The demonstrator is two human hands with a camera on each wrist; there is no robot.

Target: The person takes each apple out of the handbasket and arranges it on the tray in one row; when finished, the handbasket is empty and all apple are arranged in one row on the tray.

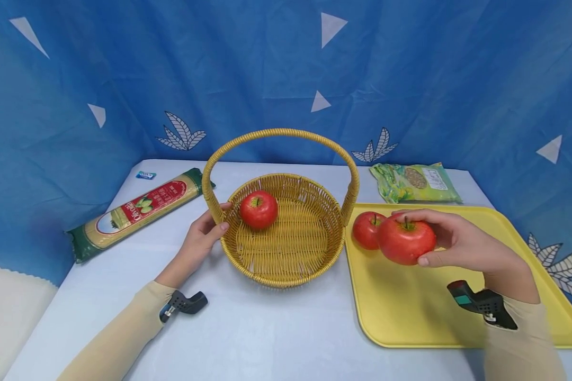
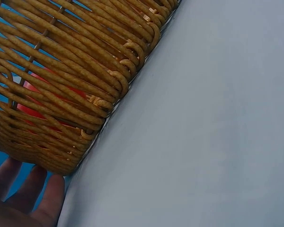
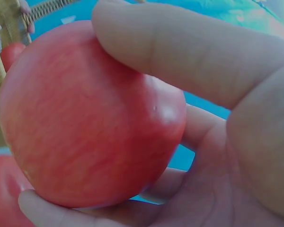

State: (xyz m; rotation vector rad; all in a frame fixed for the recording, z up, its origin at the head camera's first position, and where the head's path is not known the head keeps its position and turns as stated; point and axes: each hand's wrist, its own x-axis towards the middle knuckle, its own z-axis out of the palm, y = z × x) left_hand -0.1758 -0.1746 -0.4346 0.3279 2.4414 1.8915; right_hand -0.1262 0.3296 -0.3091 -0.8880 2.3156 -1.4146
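Observation:
My right hand (image 1: pixel 462 241) holds a red apple (image 1: pixel 407 241) between thumb and fingers, over the left part of the yellow tray (image 1: pixel 429 317). In the right wrist view that apple (image 3: pixel 90 118) fills much of the frame. Another apple (image 1: pixel 366 230) lies on the tray, partly hidden behind the held one. With its thumb at the rim, my left hand (image 1: pixel 204 236) grips the left side of the wicker basket (image 1: pixel 286 254) by the handle's base. The left wrist view has its fingers (image 2: pixel 49 198) against the woven wall. One apple (image 1: pixel 259 210) sits inside the basket, at the left.
A long pack of spaghetti (image 1: pixel 135 214) lies slantwise left of the basket, near a small blue-green packet (image 1: pixel 145 175). Behind the tray is a green and yellow bag (image 1: pixel 414 182). The basket's tall arched handle (image 1: pixel 281 132) stands upright. A blue curtain (image 1: pixel 267 69) hangs behind the table.

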